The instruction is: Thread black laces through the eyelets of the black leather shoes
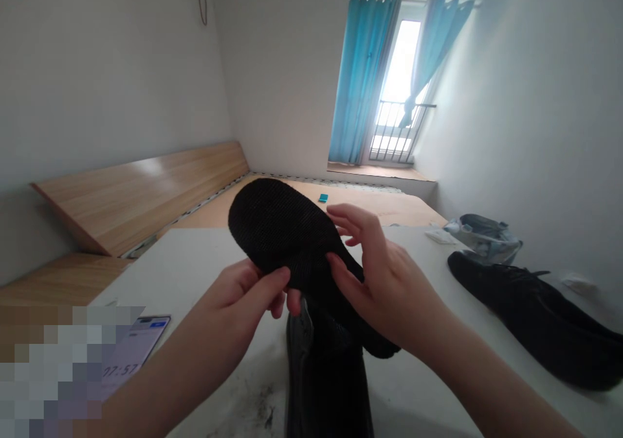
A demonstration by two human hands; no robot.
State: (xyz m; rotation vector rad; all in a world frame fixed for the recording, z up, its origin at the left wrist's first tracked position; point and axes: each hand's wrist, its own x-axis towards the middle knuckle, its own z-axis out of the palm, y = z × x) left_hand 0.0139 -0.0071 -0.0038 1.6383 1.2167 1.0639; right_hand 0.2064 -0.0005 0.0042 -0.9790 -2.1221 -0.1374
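A black insole (285,220) with a ribbed fabric surface is held up in front of me, tilted, its broad rounded end at the upper left. My left hand (250,292) pinches its lower left edge between thumb and fingers. On the opposite side my right hand (377,269) grips the narrower middle, thumb on the near face and fingers at the far edge. Directly below stands a black shoe (328,386), its opening partly covered by the insole. Another black shoe (535,321) lies to the right on the white table (204,276).
A phone (134,353) showing a timer lies at the left, partly pixelated. Behind the right shoe sits a crumpled plastic bag (487,237), with small white packets (440,235) nearby. A small teal item (323,198) rests on the wooden surface beyond. Dark smudges mark the table near the shoe.
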